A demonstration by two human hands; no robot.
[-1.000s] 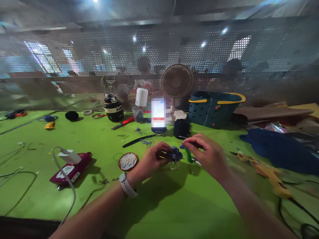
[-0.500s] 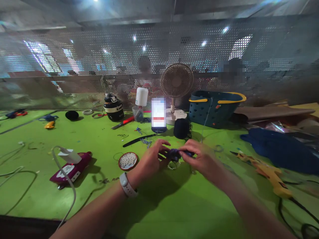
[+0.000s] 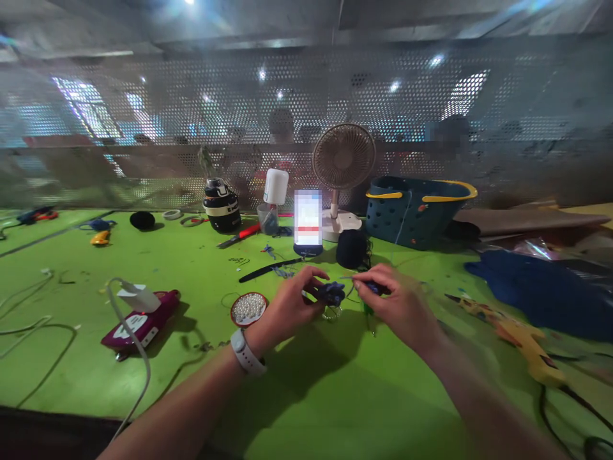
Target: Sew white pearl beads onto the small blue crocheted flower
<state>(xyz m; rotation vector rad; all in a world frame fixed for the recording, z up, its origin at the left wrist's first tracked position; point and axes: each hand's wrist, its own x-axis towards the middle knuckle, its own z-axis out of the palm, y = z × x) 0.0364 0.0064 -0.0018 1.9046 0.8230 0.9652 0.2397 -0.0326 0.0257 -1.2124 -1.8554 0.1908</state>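
My left hand [image 3: 294, 303] is closed on a small dark blue fabric piece [image 3: 334, 293], bunched like a flower. Across from it, my right hand [image 3: 397, 303] pinches a thin bluish strip [image 3: 351, 287] between thumb and fingertips. More dark blue material shows under the right fingers, partly hidden. Below the blue piece is a loop of small pale beads [image 3: 331, 314]; whether it is attached cannot be made out. Left of the left hand sits a red-rimmed dish [image 3: 233, 317] of white pearl beads.
Beyond the hands stand a phone [image 3: 308, 220], a black yarn ball [image 3: 352, 249], a fan [image 3: 343, 156] and a blue basket [image 3: 407, 217]. A yellow glue gun [image 3: 517, 335] and dark blue cloth [image 3: 536, 287] lie right. A purple power strip [image 3: 143, 326] with cables is left.
My right hand has drawn away to the right from the blue piece, and the thin strip now shows between the hands. The left hand keeps its grip.
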